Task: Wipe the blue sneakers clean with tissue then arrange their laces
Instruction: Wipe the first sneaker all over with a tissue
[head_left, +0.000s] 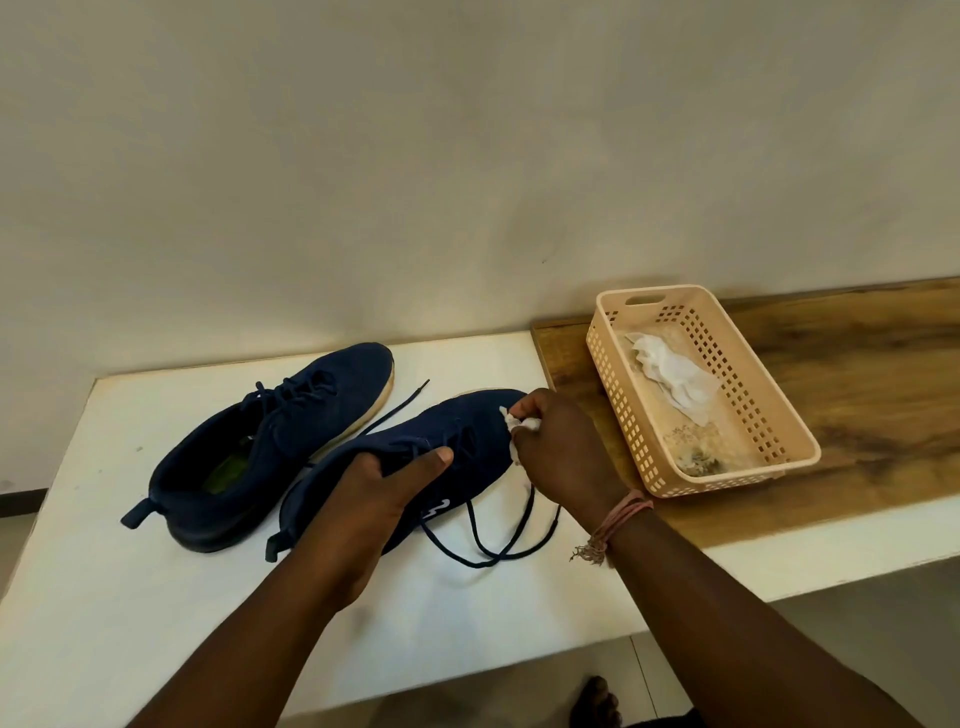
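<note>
Two blue sneakers sit side by side on a white table (130, 597). The left hand (363, 499) grips the near sneaker (467, 447) around its opening, thumb on top by the lace holes. The right hand (556, 447) pinches a crumpled white tissue (511, 418) and presses it on the toe of that same shoe. Its dark laces (493, 545) are undone (they loop loose on the table, near the right wrist). The far sneaker (270, 436) lies to the left, laces tied, and no hand touches it. To the right, a peach basket (769, 395) rests on a wooden board (857, 374), with another tissue (670, 379) inside it.
</note>
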